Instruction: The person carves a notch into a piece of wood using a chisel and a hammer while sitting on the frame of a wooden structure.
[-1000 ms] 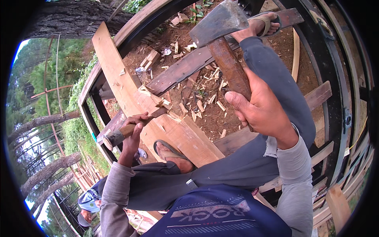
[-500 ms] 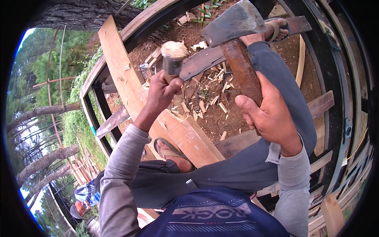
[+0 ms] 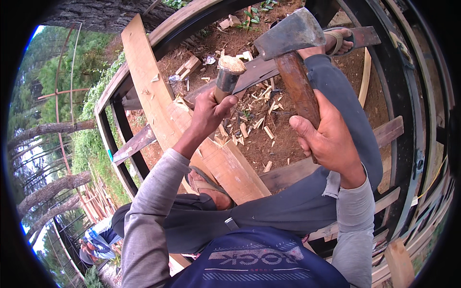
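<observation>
My right hand (image 3: 331, 139) grips the brown wooden handle of an axe (image 3: 292, 53), its grey steel head raised near the top of the view. My left hand (image 3: 210, 111) holds a chisel (image 3: 227, 77) with a frayed wooden butt upright, its lower end hidden behind my fingers over a pale wooden plank (image 3: 192, 129). The plank runs diagonally from upper left to lower centre. The axe head hangs just right of the chisel's butt, apart from it. My left foot in a sandal (image 3: 211, 187) rests on the plank.
Wood chips (image 3: 249, 120) litter the red-brown soil. A dark plank (image 3: 269, 67) crosses under the chisel; my right foot in a sandal (image 3: 336, 43) rests on it. A dark timber frame (image 3: 125, 129) surrounds the spot. Another person (image 3: 93, 245) crouches far below left. Trees stand at left.
My left hand rose from the plank's edge toward the centre, bringing the chisel upright. The axe in my right hand shifted slightly right and stays raised.
</observation>
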Tool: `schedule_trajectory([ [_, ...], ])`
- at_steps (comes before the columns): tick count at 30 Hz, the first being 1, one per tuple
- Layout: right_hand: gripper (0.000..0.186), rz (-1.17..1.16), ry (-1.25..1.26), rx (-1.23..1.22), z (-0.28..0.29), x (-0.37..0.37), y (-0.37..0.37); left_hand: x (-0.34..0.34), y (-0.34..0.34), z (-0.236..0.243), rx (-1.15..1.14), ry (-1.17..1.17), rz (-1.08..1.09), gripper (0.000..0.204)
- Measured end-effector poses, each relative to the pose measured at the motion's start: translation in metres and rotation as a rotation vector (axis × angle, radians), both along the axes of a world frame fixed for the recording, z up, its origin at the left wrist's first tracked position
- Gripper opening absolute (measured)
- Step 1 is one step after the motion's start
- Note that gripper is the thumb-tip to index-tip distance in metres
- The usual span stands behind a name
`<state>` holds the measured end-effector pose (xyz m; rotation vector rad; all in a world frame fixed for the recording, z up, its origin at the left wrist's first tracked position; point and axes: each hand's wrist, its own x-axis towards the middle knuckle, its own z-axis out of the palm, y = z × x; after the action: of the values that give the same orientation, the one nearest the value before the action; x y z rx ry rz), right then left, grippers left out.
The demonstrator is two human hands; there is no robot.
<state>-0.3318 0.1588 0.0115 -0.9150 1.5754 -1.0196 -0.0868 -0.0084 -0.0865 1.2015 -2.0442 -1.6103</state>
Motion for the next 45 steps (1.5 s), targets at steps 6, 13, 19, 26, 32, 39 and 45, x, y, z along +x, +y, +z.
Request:
schedule_trajectory([
  [6, 0.034, -0.002, -0.007, -0.018, -0.007, 0.004, -0.002, 0.007, 0.004, -0.009, -0.01, 0.007, 0.026, 0.047],
  [13, 0.036, -0.044, -0.027, -0.05, -0.001, 0.006, -0.004, 0.0, 0.004, 0.003, -0.03, -0.091, -0.004, 0.045],
  [19, 0.035, -0.204, -0.128, -0.221, 0.018, 0.019, -0.015, 0.01, 0.011, 0.001, -0.118, -0.068, 0.021, 0.044],
  [26, 0.032, 0.414, 0.579, -0.315, 0.046, -0.007, -0.044, 0.026, 0.019, 0.004, -0.154, 0.012, 0.046, 0.041],
  [32, 0.019, -0.076, -0.202, -0.782, 0.138, -0.077, -0.039, 0.017, 0.024, 0.01, -0.16, 0.034, 0.039, 0.037],
  [39, 0.04, 0.451, 0.469, -0.159, 0.007, 0.043, -0.004, 0.056, 0.034, -0.032, -0.118, -0.055, -0.066, 0.031],
  [45, 0.03, 0.082, 0.215, -0.339, 0.084, 0.032, 0.0, 0.096, 0.035, -0.011, -0.122, 0.159, -0.024, 0.023],
])
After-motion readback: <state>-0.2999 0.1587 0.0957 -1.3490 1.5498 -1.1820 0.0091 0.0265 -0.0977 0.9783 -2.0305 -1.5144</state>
